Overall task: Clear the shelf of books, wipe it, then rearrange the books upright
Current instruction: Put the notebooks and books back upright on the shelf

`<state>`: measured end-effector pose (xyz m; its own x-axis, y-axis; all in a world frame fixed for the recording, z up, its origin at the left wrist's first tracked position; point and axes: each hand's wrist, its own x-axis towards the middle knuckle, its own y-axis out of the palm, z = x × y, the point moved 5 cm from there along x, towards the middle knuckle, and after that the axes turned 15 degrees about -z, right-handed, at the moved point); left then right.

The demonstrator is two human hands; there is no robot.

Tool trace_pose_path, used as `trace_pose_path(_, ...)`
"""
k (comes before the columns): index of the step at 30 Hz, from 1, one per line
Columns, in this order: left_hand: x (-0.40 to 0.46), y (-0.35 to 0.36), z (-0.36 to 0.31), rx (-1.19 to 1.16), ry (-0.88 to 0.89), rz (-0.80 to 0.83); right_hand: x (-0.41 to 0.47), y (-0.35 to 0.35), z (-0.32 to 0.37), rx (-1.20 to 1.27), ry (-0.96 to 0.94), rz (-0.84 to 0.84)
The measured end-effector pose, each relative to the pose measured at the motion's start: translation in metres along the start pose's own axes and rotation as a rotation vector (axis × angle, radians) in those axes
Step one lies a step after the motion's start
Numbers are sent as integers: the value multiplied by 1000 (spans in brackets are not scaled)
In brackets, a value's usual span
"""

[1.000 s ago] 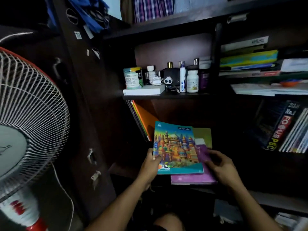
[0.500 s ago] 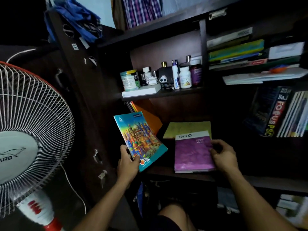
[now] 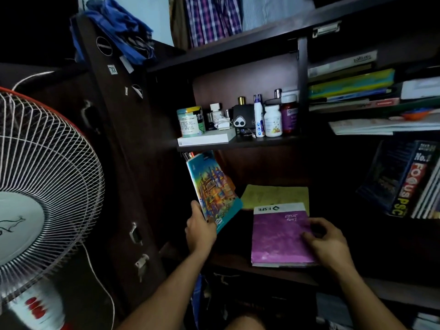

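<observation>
Left hand [image 3: 200, 231] grips the castle-cover book [image 3: 213, 190] by its lower edge, thumb on the front cover, fingers curled behind. Book is raised nearly upright, long axis running up and slightly left, top corner close under the upper shelf board, just beside the orange-spined books [image 3: 188, 155] leaning at the left wall of the compartment.

Right hand [image 3: 327, 241] rests on the purple diary [image 3: 278, 234], fingers curled over its right edge, thumb on the cover. Diary lies flat on the shelf [image 3: 228, 259], long axis running front to back, front edge at the shelf lip. Yellow folder [image 3: 273, 195] lies flat behind and partly under it.

Judgement: rearranging stage. Castle-cover book needs only a short push leftward to stand against the leaning stack; left hand is the nearer one for that. Diary's spine lies away from the right fingers, so it must be tipped up about its long axis before it can stand.

Risk: book may slide down if not backed.
</observation>
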<state>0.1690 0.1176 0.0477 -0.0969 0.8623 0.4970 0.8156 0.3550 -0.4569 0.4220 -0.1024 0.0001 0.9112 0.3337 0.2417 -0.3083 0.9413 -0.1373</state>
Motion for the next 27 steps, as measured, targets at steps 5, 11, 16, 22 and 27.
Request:
trace_pose_path(5,-12,-10,4,5,14,-102,3,2,-2,29,11,6)
trace_pose_path(11,-7,11,-4,10,38,-60,2,3,-1,-5,-33,15)
trace_pose_path(16,15,45,-17,-43,-52,-25,0,5,2,-31,-107,-5)
trace_pose_path(22,24,73,-13,74,56,-62,2,6,4,-104,-158,4)
trace_pose_path(27,34,87,0,-148,20,20,-2,7,5,-182,-212,19)
